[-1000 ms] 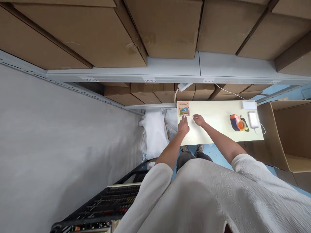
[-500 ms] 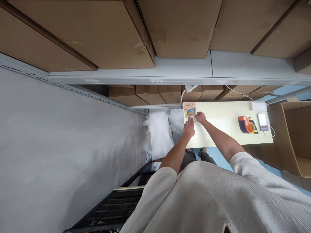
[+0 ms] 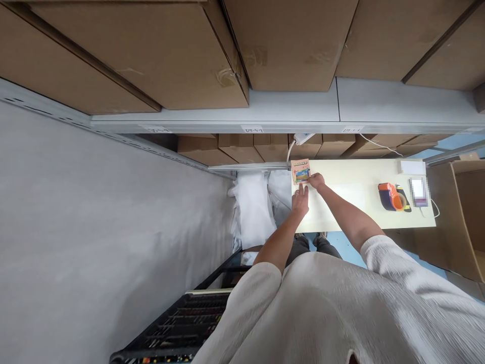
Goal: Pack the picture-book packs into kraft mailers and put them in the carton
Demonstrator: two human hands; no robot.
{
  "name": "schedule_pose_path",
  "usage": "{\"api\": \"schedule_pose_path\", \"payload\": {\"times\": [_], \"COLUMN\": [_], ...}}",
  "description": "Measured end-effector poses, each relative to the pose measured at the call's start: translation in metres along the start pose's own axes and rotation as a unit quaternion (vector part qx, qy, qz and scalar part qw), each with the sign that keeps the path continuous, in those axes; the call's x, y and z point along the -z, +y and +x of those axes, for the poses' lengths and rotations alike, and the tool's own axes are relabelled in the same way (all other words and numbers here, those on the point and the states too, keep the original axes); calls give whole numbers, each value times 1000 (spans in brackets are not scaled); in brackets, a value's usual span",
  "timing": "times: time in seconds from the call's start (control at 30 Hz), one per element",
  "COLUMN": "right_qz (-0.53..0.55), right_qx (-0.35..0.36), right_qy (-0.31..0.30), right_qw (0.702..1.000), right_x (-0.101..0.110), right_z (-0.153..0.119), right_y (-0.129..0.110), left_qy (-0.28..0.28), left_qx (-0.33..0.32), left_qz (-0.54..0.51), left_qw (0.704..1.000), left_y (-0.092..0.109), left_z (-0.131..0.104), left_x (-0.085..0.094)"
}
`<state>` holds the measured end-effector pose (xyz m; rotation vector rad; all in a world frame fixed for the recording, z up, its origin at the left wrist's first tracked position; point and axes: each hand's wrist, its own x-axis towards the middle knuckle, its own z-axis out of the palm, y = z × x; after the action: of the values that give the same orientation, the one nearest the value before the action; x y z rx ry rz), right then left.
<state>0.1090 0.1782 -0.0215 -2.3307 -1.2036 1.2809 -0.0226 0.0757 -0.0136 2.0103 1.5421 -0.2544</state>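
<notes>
A flat salmon-coloured printed piece (image 3: 297, 167), like a booklet or card with a small landscape picture, lies at the far left corner of the pale yellow table (image 3: 341, 174). At its lower edge is my left hand (image 3: 300, 202), fingers stretched out and slightly apart, with a ring on one of them. My right hand (image 3: 317, 182) is closed at the piece's lower right corner, thumb and fingertips on it. How firmly those fingers grip is too small to see.
On the table's right stand an orange and dark tape dispenser (image 3: 392, 197), a white box (image 3: 412, 167) and a blurred-out device (image 3: 419, 192) with a cable. Cartons (image 3: 288, 45) fill the shelf above. White wrapped bundles (image 3: 255, 207) are left, an open carton (image 3: 464, 217) right, a black crate (image 3: 174, 323) lower left.
The whole view has shifted slightly, so everything sits a little further right. My left fingers look a bit more spread. Both hands remain at the printed piece's lower edge.
</notes>
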Motion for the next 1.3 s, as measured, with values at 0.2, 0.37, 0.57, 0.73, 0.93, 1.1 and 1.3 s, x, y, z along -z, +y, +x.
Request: {"api": "schedule_pose_path", "payload": {"times": [0.2,0.37,0.57,0.73,0.93,1.1,1.3], "right_qz": [10,20,53,67,95,92,51], "right_qx": [-11,25,1,-47,-88,-85,-37], "right_qy": [27,58,84,97,90,62,27], "right_qw": [1000,998,995,992,988,990,998], "right_x": [-5,21,75,107,117,119,126], "right_z": [-7,-11,-31,-65,-95,-100,-99], "right_y": [-4,-3,45,119,183,204,213], "left_qy": [4,24,11,9,34,55,1], "left_qx": [6,22,18,36,58,23,-57], "left_qz": [-16,-18,1,8,20,2,-6], "left_qw": [1000,999,1000,999,998,998,998], "left_y": [0,2,4,9,24,74,144], "left_z": [0,-5,-6,-9,-23,-37,-45], "left_x": [-4,-2,8,11,12,-9,-40]}}
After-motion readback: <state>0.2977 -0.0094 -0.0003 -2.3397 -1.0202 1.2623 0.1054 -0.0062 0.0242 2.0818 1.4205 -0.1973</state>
